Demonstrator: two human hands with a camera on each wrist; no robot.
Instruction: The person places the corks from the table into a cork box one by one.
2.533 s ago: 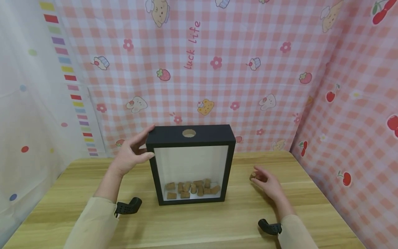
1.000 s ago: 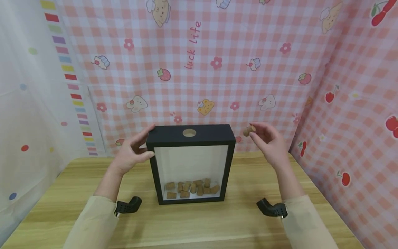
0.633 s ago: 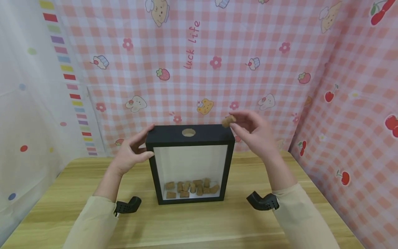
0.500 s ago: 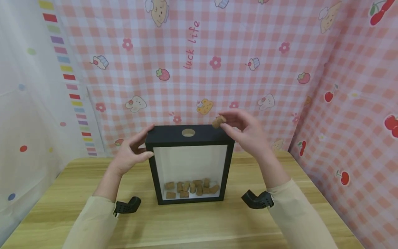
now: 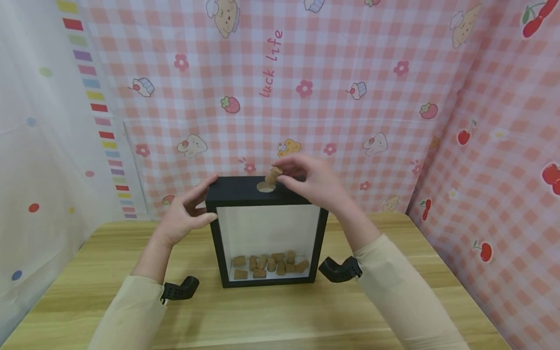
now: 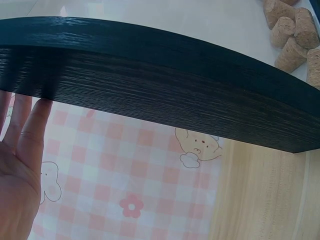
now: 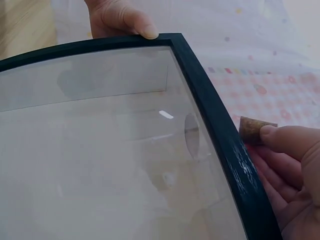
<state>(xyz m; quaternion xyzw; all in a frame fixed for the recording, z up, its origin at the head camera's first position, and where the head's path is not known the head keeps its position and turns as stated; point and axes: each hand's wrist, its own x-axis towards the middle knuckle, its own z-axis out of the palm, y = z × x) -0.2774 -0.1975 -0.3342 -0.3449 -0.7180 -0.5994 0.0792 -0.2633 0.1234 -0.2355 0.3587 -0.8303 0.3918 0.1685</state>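
A black shadow box frame (image 5: 236, 190) with a clear front stands upright on the table, a round hole (image 5: 265, 187) in its top. My left hand (image 5: 183, 216) holds its upper left corner, thumb on the front edge; in the left wrist view the fingers (image 6: 35, 130) reach along the box's side. Over the top, my right hand (image 5: 312, 180) pinches a cork (image 5: 273, 175) between thumb and fingers, tilted just above the hole. The right wrist view shows this cork (image 7: 255, 130) beside the black frame edge. Several corks (image 5: 271, 265) lie inside on the box's floor.
The box stands on a wood-grain table (image 5: 262, 316). Behind it hangs a pink checked cloth (image 5: 332, 112), with another cloth (image 5: 516, 194) on the right side. A black wrist-camera mount (image 5: 341, 270) sits near each sleeve.
My right hand has lifted the cork from right of the box and carried it left to above the hole. My left hand has stayed at the box's corner.
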